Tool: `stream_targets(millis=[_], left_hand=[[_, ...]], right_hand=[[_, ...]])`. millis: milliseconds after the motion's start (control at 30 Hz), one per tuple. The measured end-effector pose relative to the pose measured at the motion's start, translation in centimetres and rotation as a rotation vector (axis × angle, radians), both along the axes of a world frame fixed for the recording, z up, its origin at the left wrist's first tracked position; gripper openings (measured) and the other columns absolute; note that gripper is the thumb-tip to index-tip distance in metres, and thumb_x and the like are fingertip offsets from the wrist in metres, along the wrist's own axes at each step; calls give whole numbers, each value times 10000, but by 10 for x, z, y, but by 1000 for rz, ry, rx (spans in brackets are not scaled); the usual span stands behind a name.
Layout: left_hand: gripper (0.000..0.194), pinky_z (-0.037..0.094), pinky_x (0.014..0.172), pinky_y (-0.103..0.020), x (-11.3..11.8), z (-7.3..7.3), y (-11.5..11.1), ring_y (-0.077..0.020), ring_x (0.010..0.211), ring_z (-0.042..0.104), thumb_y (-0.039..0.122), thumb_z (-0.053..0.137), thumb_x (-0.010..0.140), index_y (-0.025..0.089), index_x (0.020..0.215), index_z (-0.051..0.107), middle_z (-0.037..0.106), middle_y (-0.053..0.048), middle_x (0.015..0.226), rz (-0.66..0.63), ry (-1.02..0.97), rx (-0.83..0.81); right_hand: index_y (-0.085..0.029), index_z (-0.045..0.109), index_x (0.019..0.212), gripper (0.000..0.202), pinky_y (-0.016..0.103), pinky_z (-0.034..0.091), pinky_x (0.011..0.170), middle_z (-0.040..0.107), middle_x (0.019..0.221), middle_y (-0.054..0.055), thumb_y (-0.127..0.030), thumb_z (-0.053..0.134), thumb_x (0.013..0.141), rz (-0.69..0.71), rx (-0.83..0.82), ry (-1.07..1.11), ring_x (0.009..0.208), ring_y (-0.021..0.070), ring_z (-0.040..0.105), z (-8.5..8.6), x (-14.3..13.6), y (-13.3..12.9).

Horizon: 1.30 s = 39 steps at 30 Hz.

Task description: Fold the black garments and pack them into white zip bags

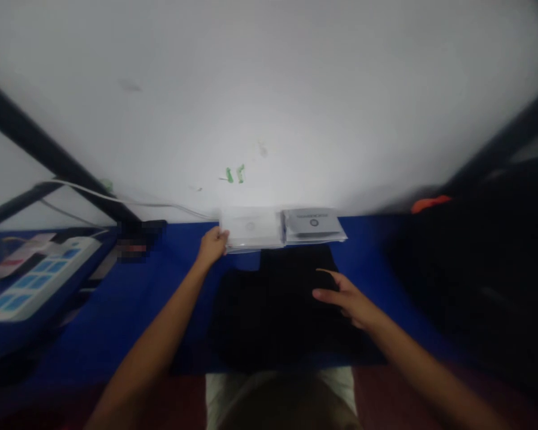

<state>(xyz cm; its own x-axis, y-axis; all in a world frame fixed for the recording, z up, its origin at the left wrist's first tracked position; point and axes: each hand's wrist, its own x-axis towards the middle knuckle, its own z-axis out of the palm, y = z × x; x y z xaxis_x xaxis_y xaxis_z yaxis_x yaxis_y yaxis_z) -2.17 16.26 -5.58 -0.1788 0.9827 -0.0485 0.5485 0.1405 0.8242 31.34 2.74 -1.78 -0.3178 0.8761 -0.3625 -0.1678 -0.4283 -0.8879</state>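
At the left edge of the white packets (255, 229), the left fingers (223, 235) were closely pinched upon them. The right fingers (327, 295) were parted over black cloth (287, 310); whether it was gripped could not be told. By a sideways push, the grey packets (314, 225) beside might be skewed on the surface (371, 254).

The left forearm (161, 328) and right forearm (412, 349) are bare as far as they show, slim, narrowing to the wrists. The left grip (212, 246) and right grip (347, 298) are ungloved. Below the near edge of the tabletop (134, 286), pale off-white clothing (219, 394) flanks a dim, brownish rounded patch (287, 409), too dark to make out.
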Motion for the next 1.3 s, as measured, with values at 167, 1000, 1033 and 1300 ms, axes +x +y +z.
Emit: stream_targets(millis=[167, 1000, 1033, 1300], left_hand=[[367, 451, 800, -381, 3, 1, 16, -365, 1033, 591, 446, 707, 719, 169, 936, 600, 674, -140, 943, 34, 301, -26], [479, 436, 961, -439, 141, 29, -127, -278, 1089, 535, 526, 687, 773, 196, 1107, 595, 584, -120, 1155, -657, 95, 352], [546, 408, 994, -467, 150, 31, -133, -304, 1141, 500, 562, 713, 733, 190, 1114, 593, 558, -136, 1209, -706, 136, 400], [87, 459, 798, -367, 163, 37, -130, -218, 860, 563, 214, 559, 818, 195, 902, 567, 612, -73, 921, -644, 54, 394]], right_hand=[[-257, 674, 1095, 538, 301, 564, 777, 738, 975, 7, -308, 871, 598, -57, -94, -49, 894, 207, 701, -8, 7, -6], [-249, 679, 983, 288, 225, 549, 610, 726, 875, -15, -281, 786, 718, -172, -184, 27, 771, 161, 697, -28, 23, 11], [-248, 680, 981, 280, 229, 548, 630, 727, 878, -15, -297, 783, 725, -168, -162, 27, 787, 163, 695, -27, 22, 10], [-237, 659, 1032, 354, 278, 532, 722, 701, 940, 8, -505, 674, 799, -131, -75, -25, 833, 176, 669, -23, 25, 1]])
